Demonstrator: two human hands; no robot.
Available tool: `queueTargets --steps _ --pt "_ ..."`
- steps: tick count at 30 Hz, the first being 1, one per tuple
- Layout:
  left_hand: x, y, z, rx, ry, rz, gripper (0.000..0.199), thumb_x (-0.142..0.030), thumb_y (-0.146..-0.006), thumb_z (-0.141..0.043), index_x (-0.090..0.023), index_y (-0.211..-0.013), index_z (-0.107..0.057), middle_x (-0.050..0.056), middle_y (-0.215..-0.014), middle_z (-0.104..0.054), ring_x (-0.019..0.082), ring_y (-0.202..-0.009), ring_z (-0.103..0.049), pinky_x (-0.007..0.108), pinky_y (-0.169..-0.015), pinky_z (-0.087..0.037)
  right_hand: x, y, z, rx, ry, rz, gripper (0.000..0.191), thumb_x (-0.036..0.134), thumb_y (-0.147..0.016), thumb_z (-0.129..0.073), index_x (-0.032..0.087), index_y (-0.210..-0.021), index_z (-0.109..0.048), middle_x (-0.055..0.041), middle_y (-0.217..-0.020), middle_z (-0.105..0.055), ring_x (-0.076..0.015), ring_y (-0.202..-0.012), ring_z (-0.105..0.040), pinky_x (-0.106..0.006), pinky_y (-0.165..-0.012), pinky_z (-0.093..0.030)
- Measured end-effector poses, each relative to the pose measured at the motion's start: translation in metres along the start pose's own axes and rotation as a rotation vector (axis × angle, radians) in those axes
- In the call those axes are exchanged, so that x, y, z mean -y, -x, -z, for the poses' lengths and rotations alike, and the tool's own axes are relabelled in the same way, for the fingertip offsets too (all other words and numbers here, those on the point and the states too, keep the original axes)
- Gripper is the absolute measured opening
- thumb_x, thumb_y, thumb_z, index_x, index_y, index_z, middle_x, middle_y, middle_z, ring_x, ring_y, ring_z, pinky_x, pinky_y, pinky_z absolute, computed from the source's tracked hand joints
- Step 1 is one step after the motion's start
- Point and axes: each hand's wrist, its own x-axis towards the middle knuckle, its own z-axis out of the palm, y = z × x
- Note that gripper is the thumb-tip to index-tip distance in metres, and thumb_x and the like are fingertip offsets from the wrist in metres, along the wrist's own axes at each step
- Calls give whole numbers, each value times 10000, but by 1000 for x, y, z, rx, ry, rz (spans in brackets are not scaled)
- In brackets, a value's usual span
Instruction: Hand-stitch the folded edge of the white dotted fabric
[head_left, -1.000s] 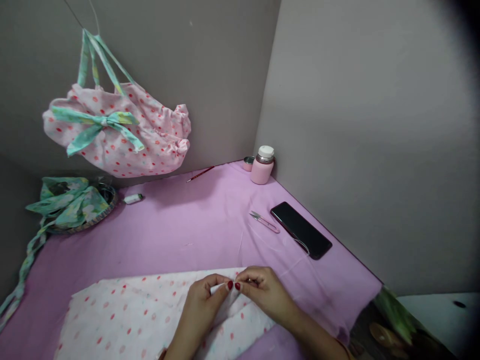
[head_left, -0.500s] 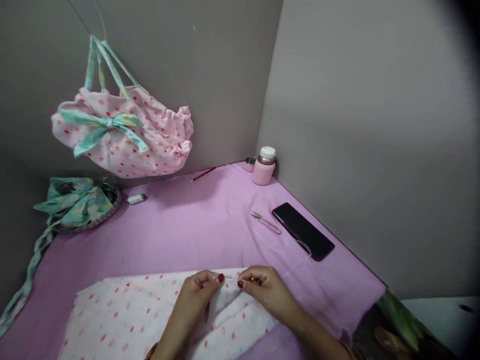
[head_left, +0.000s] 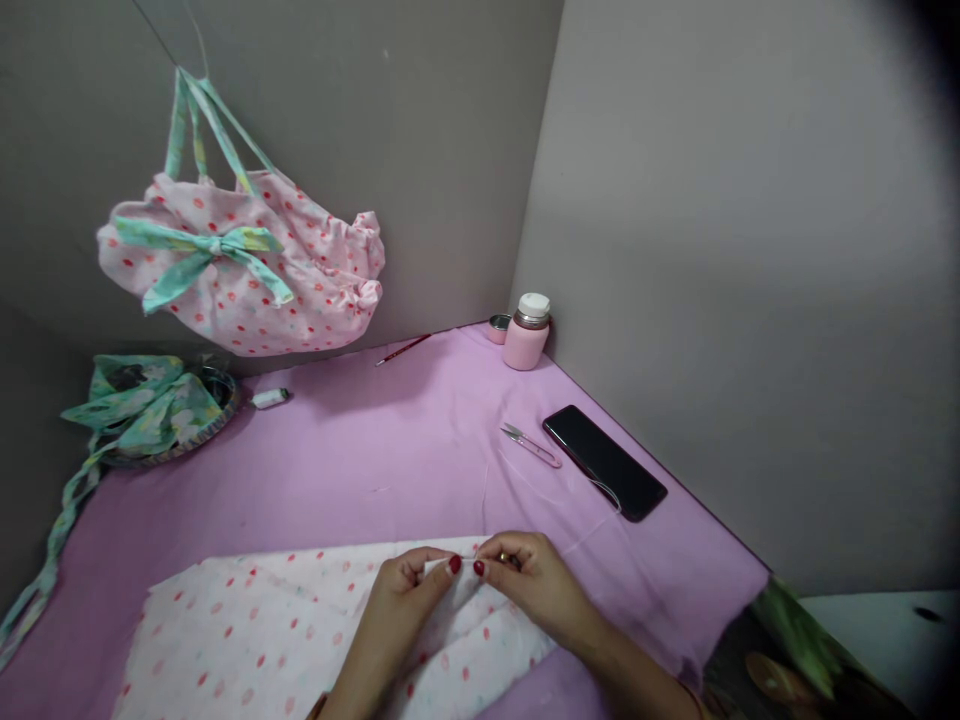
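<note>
So the dotted white fabric (head_left: 240, 630) is on the near side of the purple-covered counter (head_left: 322, 470), long side running left to right, most of it spreading left of the fingertips. Its far edge has a bit bunched up right between both hands, so neither is really closer to that spot, though the left hand (head_left: 412, 590) is nearer the bulk of it. That hand's got thumb and finger pinching the fold, forearm angled in from the near left. The right hand (head_left: 532, 575) pinches just beside it, other fingers curled, forearm slanting in from the near right. Thumb tips sit close, small gap. Can't tell if there's a needle in there.
</note>
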Motion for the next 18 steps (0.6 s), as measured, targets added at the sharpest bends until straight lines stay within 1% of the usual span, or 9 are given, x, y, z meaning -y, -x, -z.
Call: queueTargets --steps 4,7,9,13,15,18 --pt "3 -1 2 11 -31 -22 251 -392 -734 -660 -153 -790 -712 13 -638 -634 109 -573 -459 207 -550 -339 2 -1 0 -42 -63 -88 187 313 -707 -661 127 -717 -662 16 -584 -528 -84 -532 -427 -205 -506 -305" --pt "5 0 3 16 -37 -32 257 -401 -754 -635 -155 -800 -689 9 -657 -624 106 -567 -444 208 -543 -332 1 -1 1 -86 -142 -132 180 299 -704 -656 130 -655 -618 28 -573 -500 -76 -531 -414 -201 -512 -299" --pt "6 1 3 14 -41 -39 248 -402 -772 -612 -162 -787 -669 -4 -644 -603 100 -546 -423 206 -527 -321 1 -1 1 -100 -175 -148 181 298 -712 -648 135 -653 -599 29 -578 -503 -75 -530 -417 -201 -514 -301" --pt "5 2 3 7 -75 -60 235 -389 -769 -612 -160 -733 -652 -8 -632 -586 103 -547 -409 208 -528 -312 4 -2 -1 -75 -149 -145 216 344 -717 -649 132 -690 -620 23 -590 -513 -79 -534 -422 -204 -516 -307" --pt "2 2 1 5 -95 -71 238 -388 -759 -618 -155 -726 -658 1 -637 -593 116 -570 -428 215 -550 -324 8 -4 -3 -56 -137 -153 237 359 -679 -682 128 -704 -638 15 -600 -529 -83 -547 -433 -206 -524 -315" --pt "-1 2 -1 1 -107 -75 241 -387 -756 -612 -153 -750 -667 15 -648 -606 135 -591 -454 226 -566 -341 16 -5 -4 -59 -196 -184 234 345 -614 -721 135 -652 -624 22 -577 -530 -75 -523 -418 -200 -503 -303"
